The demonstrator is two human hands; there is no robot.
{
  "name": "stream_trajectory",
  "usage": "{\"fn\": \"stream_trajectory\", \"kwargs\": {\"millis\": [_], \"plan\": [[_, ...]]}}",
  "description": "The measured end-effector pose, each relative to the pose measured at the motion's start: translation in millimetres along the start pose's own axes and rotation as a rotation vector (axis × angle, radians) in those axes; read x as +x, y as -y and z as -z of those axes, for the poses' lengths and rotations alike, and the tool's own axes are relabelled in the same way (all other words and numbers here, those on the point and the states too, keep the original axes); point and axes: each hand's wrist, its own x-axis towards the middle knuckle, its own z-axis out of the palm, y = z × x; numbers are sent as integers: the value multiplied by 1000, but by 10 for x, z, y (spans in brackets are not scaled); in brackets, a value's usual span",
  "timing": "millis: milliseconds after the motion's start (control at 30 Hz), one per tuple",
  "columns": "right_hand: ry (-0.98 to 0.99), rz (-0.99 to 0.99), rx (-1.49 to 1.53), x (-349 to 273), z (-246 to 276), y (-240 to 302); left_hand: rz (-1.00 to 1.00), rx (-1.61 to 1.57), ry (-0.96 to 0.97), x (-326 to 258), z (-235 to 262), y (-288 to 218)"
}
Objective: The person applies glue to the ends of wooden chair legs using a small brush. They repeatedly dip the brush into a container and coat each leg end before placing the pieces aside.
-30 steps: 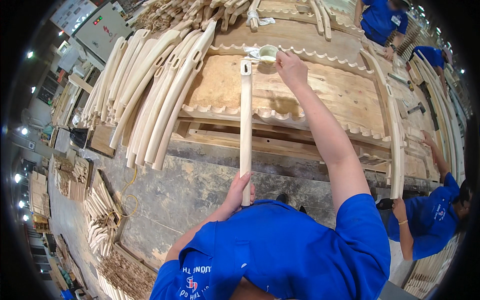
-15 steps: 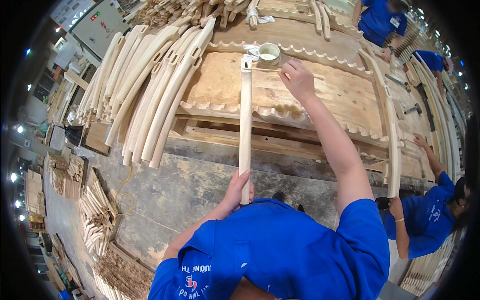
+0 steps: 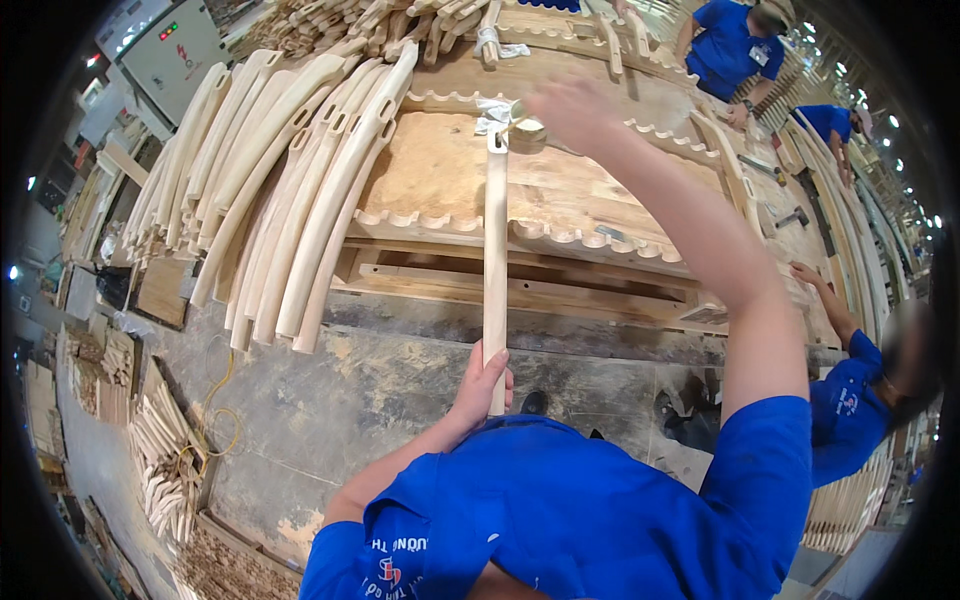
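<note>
the left hand (image 3: 482, 385) is curled tight around the near end of a long pale wooden rail (image 3: 495, 260), which reaches across the bench (image 3: 440, 180) near edge. the right hand (image 3: 568, 108) is blurred beside the rail's far end; its fingers cannot be told.

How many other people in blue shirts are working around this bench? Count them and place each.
3. One person stands beyond the bench at top right, a second person just right of them, a third person leans in at the right edge. Others may be hidden.
</note>
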Motion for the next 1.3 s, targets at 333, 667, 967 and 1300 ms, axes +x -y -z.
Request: {"fn": "stream_trajectory", "kwargs": {"millis": [333,667,967,1300], "plan": [[371,295,-203,518,349,335,-110,-55,93,-40,80,-52],[429,-28,-209,651,225,427,-77,73,156,-49,182,-110],[328,453,-394,592,328,547,-47,-57,194,-125,215,-210],[-204,354,-48,60,389,32,80,-167,199,-123,333,-220]]}}
